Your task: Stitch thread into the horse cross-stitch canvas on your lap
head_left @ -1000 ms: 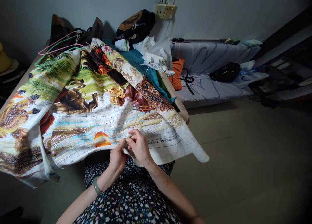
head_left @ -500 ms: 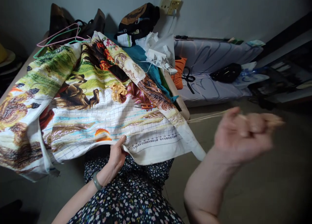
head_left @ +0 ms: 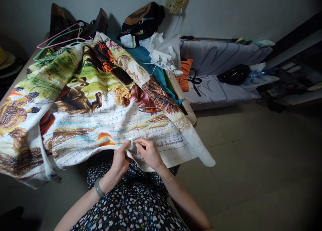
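A large cross-stitch cloth, partly stitched with bright pictures and partly bare grid, drapes over the table and its front edge. My left hand, with a bracelet at the wrist, grips the front edge, thumb on top and fingers hidden beneath. Close on its right, my right hand pinches at the cloth's surface; what is between the fingertips is too small to make out. Pale thread lies loosely on the cloth just beyond. Farther back rest orange-handled thread snips, a bundle of yellow thread and a dark phone.
Pink and green hangers lie at the back left. Behind the cloth are a black-and-brown bag and white chargers with cables. A covered sofa stands to the right, with an orange cushion and a black bag.
My right hand has come from far out on the right, where thread was stretched taut, back to the cloth beside my left hand. The thread now lies slack. My left hand keeps its hold.
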A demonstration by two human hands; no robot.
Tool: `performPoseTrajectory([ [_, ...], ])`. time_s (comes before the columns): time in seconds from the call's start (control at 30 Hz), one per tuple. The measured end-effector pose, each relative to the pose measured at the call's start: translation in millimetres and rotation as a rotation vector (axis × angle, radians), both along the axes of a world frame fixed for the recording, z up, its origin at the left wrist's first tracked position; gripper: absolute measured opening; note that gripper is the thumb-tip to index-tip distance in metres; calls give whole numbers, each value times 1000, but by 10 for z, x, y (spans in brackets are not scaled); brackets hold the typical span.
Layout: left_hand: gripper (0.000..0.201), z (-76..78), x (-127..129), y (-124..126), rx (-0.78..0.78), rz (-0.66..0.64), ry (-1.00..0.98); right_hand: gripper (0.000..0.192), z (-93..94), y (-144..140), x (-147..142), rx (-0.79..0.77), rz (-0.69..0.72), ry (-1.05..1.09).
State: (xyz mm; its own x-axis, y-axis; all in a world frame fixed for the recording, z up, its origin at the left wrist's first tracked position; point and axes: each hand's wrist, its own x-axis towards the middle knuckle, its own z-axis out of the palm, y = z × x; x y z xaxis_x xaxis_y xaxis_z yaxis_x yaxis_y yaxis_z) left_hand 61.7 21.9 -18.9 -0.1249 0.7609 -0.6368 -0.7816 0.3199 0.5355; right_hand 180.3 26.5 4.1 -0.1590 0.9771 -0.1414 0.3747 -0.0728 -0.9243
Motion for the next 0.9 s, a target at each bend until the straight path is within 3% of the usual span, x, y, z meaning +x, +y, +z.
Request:
performPoseTrajectory([
  [0.53,30,47,4,6,-27,-21,-6,20,27,21,-79,149,-48,-181],
  [0.9,28,14,0,9,4,-23,40,12,-16,-23,-156,-9,-85,-2],
])
